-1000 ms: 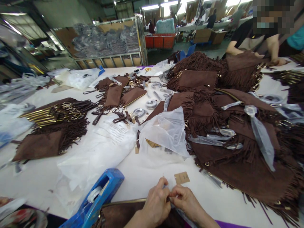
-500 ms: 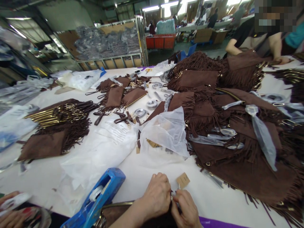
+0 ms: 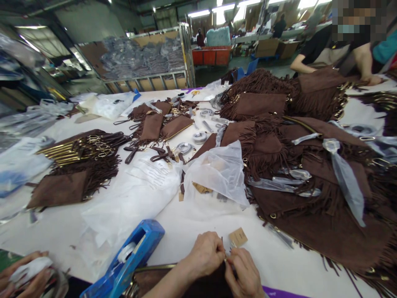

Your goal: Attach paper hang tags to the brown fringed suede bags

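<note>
Left hand: low centre of view, fingers curled, tips pinched on something small at the point where both hands meet; object itself too small to identify.
Right hand: just right of the left hand, fingertips touching it, pinched on the same small item.
Brown bag: directly under both hands at the near bench edge, dark suede with a gold top rim; long axis running left to right, mostly hidden by wrists and forearms.
Paper tag: tan card, just beyond the right hand, tilted, on or just above the bench; a thin string appears to run from it toward the fingertips.
Tape dispenser: blue, just left of the bag, long axis running diagonally from near left to far right, roll of clear tape inside.
Clear plastic bag: beyond the hands, puffed up, holding a few tan cards.
Flat plastic bags: white heap left of it, printed text faintly visible.
Fringed bag pile: right half of bench, brown suede, clear wrapped straps lying across.
Stacked bags: far left, gold rims aligned.
Tape rolls: mid bench, several, lying flat.
Bench: white surface.
Other person's hand: lower left corner, around white material.
</note>
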`<state>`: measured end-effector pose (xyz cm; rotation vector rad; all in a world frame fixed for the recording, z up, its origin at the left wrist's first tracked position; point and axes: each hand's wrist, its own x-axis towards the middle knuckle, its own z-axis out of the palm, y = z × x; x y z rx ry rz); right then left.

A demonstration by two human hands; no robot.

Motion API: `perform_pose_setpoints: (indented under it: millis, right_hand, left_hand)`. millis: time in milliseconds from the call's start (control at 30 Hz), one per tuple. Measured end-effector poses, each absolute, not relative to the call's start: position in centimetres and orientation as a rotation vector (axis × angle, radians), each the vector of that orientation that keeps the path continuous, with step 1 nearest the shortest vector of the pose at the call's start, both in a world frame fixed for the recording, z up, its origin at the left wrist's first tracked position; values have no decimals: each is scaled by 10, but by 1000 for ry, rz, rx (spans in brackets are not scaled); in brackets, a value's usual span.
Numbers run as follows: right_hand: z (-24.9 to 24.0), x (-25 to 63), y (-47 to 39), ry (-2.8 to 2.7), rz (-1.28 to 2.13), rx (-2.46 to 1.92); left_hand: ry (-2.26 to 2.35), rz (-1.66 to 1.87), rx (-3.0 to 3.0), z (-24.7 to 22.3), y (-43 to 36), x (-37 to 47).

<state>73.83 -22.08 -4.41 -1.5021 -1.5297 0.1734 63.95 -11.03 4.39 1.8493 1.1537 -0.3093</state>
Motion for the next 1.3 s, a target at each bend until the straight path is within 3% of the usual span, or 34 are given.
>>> perform_pose_setpoints:
  millis: [467,767,1300]
  right_hand:
    - [-36,754,-222,-1779,290,-1445]
    - [-22,755,-220,-1629,527,-1549]
    - [-26,752,-189,-725,1295,-1634]
  left_hand:
    - [800,-476,2092,41,-98,653]
    - [986,-303,1815,31,-99,642]
    - [1278,168,1256,4,-104,637]
